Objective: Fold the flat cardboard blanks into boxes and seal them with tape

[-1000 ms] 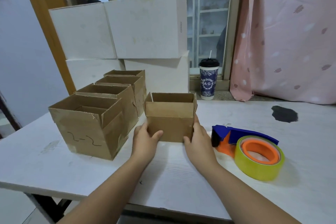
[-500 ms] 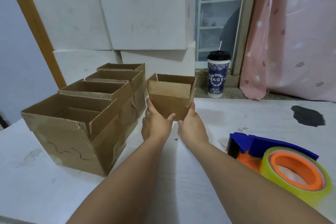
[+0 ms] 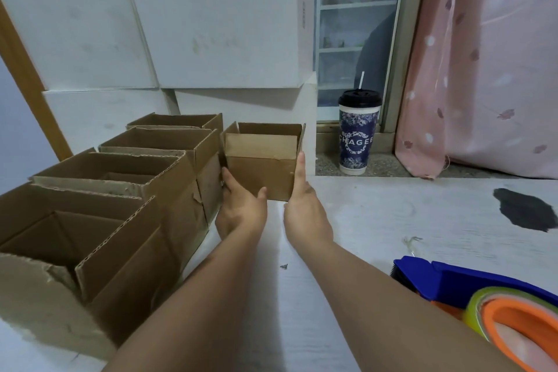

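Head view: at centre frame the small box (image 3: 261, 169) stands near the table's (image 3: 392, 214) far edge, just beside the open boxes (image 3: 169, 160). The left hand (image 3: 241, 208) grips its left corner and the right hand (image 3: 305, 208) presses flat, fingers straight. Shoved further, it could tip off

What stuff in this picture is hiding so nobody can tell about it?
All in the head view:
1. The bottom of the small box faces the table, so any tape there is hidden.
2. The tape dispenser is cut off by the right and bottom edges.
3. The dark lid of the cup hides what is inside.
4. The palm of the right hand faces the small box, out of sight.
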A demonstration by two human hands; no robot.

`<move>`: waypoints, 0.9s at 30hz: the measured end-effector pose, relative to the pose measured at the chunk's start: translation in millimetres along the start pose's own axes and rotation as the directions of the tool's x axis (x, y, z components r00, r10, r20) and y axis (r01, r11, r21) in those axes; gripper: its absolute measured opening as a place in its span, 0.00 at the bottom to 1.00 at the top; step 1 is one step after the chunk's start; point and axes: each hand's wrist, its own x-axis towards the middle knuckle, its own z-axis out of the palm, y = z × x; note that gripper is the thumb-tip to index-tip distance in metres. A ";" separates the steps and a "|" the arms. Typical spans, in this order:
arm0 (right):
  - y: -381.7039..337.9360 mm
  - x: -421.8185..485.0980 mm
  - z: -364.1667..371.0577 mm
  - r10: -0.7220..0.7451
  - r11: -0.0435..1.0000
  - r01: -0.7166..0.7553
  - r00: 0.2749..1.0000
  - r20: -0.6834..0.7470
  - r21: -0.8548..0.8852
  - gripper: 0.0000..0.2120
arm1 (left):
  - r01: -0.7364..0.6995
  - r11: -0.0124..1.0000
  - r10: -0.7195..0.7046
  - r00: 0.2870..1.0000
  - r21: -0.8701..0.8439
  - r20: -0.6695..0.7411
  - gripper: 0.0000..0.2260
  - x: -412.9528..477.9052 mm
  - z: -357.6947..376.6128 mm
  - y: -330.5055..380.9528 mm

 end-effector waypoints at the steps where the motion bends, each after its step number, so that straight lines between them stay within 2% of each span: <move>1: 0.0 -0.4 0.4 -0.025 1.000 0.024 1.000 -0.003 -0.007 0.44 | -0.010 1.000 0.009 0.999 -0.022 -0.032 0.37 -1.8 0.0 0.1; 4: -0.7 -1.5 2.8 -0.117 0.992 0.117 0.993 0.000 -0.045 0.44 | -0.066 0.995 0.056 0.991 -0.076 -0.119 0.26 -8.5 -1.9 -1.6; 7: 0.3 1.0 5.3 -0.125 0.987 0.128 0.991 0.042 -0.092 0.35 | -0.151 0.985 0.151 0.988 -0.085 -0.012 0.14 -10.4 -4.1 -2.2; 9: 2.6 4.1 7.2 -0.100 0.989 0.105 0.994 0.052 -0.105 0.32 | -0.219 0.973 0.222 0.974 -0.069 0.040 0.15 -11.0 -4.3 -1.8; 12: 3.9 6.6 9.7 -0.094 0.984 0.105 0.992 0.083 -0.141 0.33 | -0.265 0.963 0.268 0.962 -0.056 0.054 0.19 -12.7 -3.9 -1.5; 18: 4.7 8.5 9.3 -0.108 0.988 0.118 0.989 0.103 -0.096 0.31 | -0.234 0.968 0.236 0.972 -0.091 0.014 0.19 -13.0 -5.9 -1.0; 23: 4.4 9.3 8.6 -0.154 0.977 0.172 0.978 0.142 -0.125 0.33 | -0.184 0.978 0.185 0.983 -0.094 0.009 0.20 -15.7 -9.2 -0.7; 27: 3.8 8.7 3.3 -0.140 0.976 0.163 0.978 0.156 -0.143 0.33 | -0.198 0.974 0.202 0.979 -0.110 0.028 0.15 -16.5 -9.3 0.2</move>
